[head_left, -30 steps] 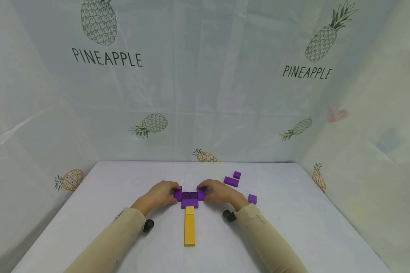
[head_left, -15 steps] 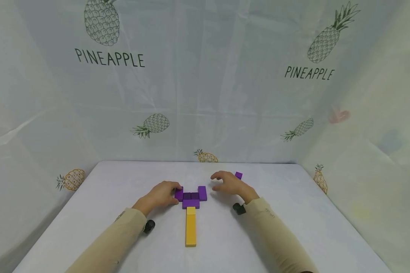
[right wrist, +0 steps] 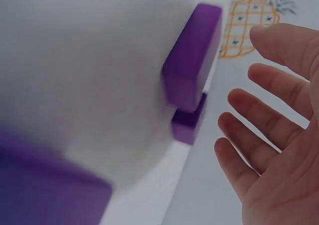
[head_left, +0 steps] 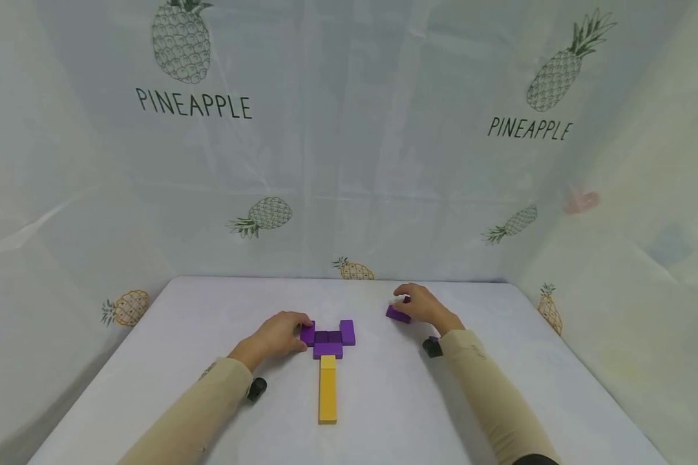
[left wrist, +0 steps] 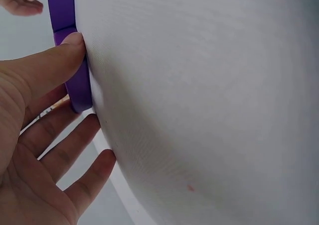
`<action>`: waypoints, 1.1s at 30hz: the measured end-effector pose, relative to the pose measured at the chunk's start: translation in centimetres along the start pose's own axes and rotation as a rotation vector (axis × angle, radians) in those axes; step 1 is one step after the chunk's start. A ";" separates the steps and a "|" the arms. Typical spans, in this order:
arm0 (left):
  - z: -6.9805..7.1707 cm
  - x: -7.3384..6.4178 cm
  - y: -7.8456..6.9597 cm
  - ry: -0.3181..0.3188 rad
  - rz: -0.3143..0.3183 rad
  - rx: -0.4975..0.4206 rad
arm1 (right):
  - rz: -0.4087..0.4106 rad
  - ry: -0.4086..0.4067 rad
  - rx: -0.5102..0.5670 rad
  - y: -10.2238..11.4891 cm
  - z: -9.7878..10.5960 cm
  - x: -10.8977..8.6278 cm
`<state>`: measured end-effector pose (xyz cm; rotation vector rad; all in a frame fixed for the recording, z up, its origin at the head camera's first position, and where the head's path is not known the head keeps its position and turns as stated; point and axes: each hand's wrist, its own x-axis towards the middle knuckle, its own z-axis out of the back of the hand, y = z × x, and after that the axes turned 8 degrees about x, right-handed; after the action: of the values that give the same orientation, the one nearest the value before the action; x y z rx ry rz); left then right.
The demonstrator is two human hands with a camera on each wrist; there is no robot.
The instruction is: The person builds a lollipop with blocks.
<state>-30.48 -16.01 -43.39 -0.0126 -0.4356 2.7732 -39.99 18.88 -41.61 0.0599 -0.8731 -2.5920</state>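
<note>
My left hand (head_left: 274, 334) holds the left upright purple block (head_left: 307, 334) between thumb and fingers; in the left wrist view the thumb (left wrist: 55, 65) lies along the block (left wrist: 79, 88). Beside it, two dark purple cubes (head_left: 328, 336) sit between this block and a matching right purple block (head_left: 348, 332). Below them lies a crosswise purple block (head_left: 328, 351). My right hand (head_left: 424, 305) hovers with spread fingers over a loose purple block (head_left: 397, 314), partly covering it in the head view. The right wrist view shows that block (right wrist: 192, 60) apart from the fingers.
A small yellow block (head_left: 328, 362) and a long yellow block (head_left: 327, 397) run down from the purple group. Behind the loose block is a small purple block (right wrist: 190, 120). Another purple block (right wrist: 50, 185) looms blurred near the right wrist. A pineapple-print curtain (head_left: 372, 161) stands behind the table.
My right hand has let go of the right upright purple block and moved right and away to the loose blocks. My left hand stays at the left block.
</note>
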 end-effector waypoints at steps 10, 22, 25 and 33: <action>0.0 0.0 -0.1 -0.002 -0.014 0.000 | -0.044 -0.019 -0.051 -2.1 0.2 0.0; -0.4 0.5 0.4 -0.002 -0.006 0.014 | -0.033 0.015 -0.076 -2.3 0.7 -0.2; -0.5 0.5 0.5 -0.003 -0.007 0.018 | -0.034 0.023 -0.080 -2.3 0.6 -0.1; -0.4 0.4 0.4 -0.002 -0.021 0.021 | -0.016 0.021 -0.093 -2.6 0.5 -0.2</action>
<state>-31.01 -16.12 -43.85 0.0001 -0.4055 2.7575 -40.87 21.10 -42.80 0.0678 -0.7465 -2.6377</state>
